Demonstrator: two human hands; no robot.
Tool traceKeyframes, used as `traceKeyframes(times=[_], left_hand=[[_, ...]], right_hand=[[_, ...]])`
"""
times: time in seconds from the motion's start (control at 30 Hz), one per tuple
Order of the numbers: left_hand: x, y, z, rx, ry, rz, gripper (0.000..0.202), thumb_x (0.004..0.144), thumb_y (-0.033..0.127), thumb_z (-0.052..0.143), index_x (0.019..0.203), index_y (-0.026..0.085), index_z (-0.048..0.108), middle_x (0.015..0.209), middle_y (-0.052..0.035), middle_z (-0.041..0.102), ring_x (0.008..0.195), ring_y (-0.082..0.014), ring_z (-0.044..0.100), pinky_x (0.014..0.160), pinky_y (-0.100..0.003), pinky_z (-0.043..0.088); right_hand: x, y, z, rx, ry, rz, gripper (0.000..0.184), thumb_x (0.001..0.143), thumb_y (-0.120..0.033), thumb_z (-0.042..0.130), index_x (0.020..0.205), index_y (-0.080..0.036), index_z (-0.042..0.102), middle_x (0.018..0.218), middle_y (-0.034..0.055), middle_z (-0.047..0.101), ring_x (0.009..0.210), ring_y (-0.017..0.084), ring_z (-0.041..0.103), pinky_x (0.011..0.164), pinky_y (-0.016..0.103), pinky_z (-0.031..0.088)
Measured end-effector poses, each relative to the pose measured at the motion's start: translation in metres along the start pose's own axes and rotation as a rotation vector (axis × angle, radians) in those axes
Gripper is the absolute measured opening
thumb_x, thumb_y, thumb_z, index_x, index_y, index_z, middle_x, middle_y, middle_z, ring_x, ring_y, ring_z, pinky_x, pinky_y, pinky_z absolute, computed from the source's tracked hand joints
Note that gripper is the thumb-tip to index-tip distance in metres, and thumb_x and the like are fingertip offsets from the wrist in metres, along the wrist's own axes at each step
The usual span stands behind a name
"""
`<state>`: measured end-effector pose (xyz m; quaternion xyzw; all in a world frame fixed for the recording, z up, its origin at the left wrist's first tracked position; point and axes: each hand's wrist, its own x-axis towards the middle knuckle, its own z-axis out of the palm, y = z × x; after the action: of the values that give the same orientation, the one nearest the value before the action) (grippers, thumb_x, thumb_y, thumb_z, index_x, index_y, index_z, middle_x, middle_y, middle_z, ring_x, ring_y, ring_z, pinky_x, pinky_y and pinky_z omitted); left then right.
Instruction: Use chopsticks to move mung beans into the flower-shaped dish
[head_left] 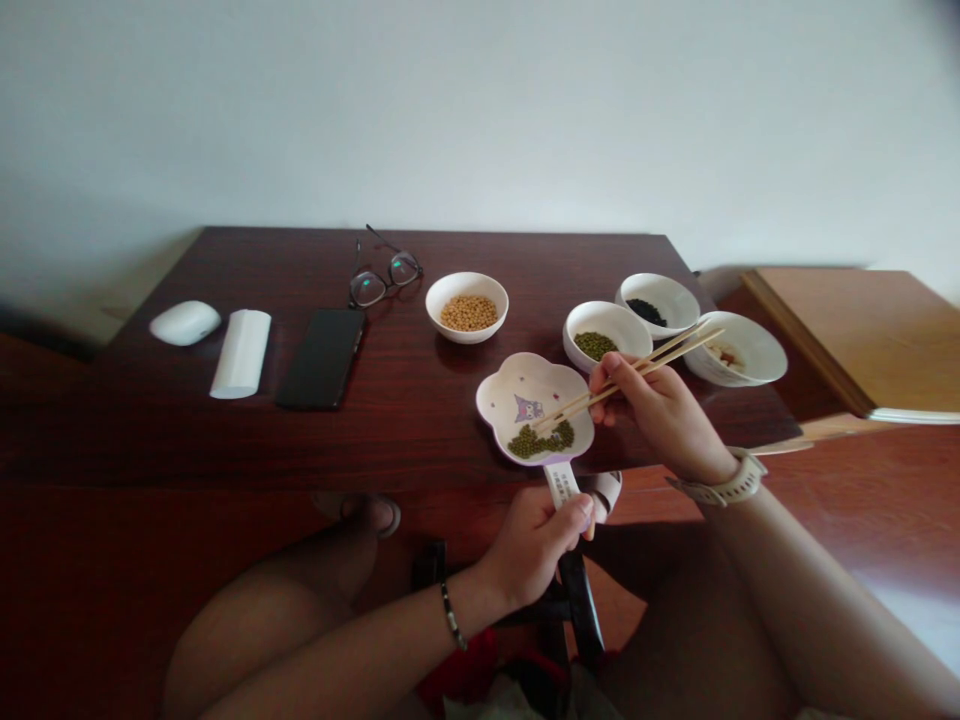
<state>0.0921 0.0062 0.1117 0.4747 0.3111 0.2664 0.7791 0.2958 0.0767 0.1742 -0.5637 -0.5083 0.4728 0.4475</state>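
My left hand (540, 540) is closed around the handle of a flower-shaped dish (502, 385) with a cartoon figure on it. Green mung beans (529, 443) lie in the dish's near part. With my right hand (656, 410) I grip a pair of wooden chopsticks (675, 348), their tips down among the beans. Just behind that hand stands a white bowl (574, 325) of mung beans. Beside it are a bowl (666, 288) of black beans and a bowl (761, 350) holding a few pale pieces I cannot make out.
A white bowl (466, 282) of soybeans sits mid-table (405, 420). Further left lie eyeglasses (386, 280), a black phone (322, 358), a white cylindrical object (241, 353) and a rounded white object (185, 323). A wall (450, 110) rises behind; a wooden cabinet (862, 320) stands right.
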Motion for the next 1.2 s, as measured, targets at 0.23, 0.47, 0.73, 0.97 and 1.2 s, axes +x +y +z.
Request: traceKeyframes(times=[0.23,0.47,0.73,0.97,1.2], left_hand=[[-0.001,-0.003,-0.002,0.003,-0.007,-0.045,0.055,0.101,0.065,0.052,0.077,0.016,0.058,0.061,0.0051,0.038,0.058,-0.0106,0.031,0.058,-0.028,0.024],[-0.004,0.004,-0.004,-0.075,-0.040,-0.047,0.060,0.102,0.071,0.046,0.085,0.016,0.060,0.065,0.0063,0.034,0.058,-0.0104,0.025,0.057,-0.028,0.021],[-0.034,0.018,-0.012,0.590,0.316,-0.114,0.068,0.112,0.055,0.026,0.064,0.019,0.057,0.058,-0.0013,0.051,0.059,-0.0167,0.051,0.064,-0.033,0.030],[-0.052,0.069,-0.073,1.169,0.540,0.381,0.028,0.107,0.031,0.048,0.083,0.021,0.058,0.070,-0.0004,0.059,0.064,-0.0165,0.057,0.068,-0.031,0.038],[-0.026,0.110,-0.175,1.565,1.005,0.365,0.039,0.097,0.036,0.065,0.130,0.016,0.056,0.132,-0.0201,0.061,0.128,-0.0397,0.053,0.111,-0.055,0.042]], right_hand=[[0.001,0.000,0.004,0.016,-0.019,0.003,0.046,0.102,-0.061,0.059,0.085,-0.020,0.068,0.067,0.0017,0.067,0.059,0.013,0.062,0.056,0.023,0.051],[0.000,0.002,0.005,0.016,0.010,-0.002,0.044,0.103,-0.059,0.059,0.084,-0.020,0.067,0.066,0.0013,0.067,0.058,0.013,0.063,0.054,0.023,0.050],[-0.001,0.005,0.005,0.015,0.023,-0.020,0.045,0.104,-0.059,0.058,0.085,-0.019,0.068,0.065,0.0017,0.068,0.057,0.012,0.062,0.056,0.022,0.050],[-0.002,0.004,-0.004,0.097,0.007,0.025,0.046,0.103,-0.061,0.059,0.085,-0.020,0.069,0.069,0.0036,0.069,0.058,0.013,0.062,0.053,0.023,0.050],[-0.001,0.005,-0.005,0.059,-0.001,0.037,0.046,0.104,-0.060,0.057,0.085,-0.020,0.070,0.067,0.0046,0.070,0.059,0.013,0.062,0.054,0.023,0.049]])
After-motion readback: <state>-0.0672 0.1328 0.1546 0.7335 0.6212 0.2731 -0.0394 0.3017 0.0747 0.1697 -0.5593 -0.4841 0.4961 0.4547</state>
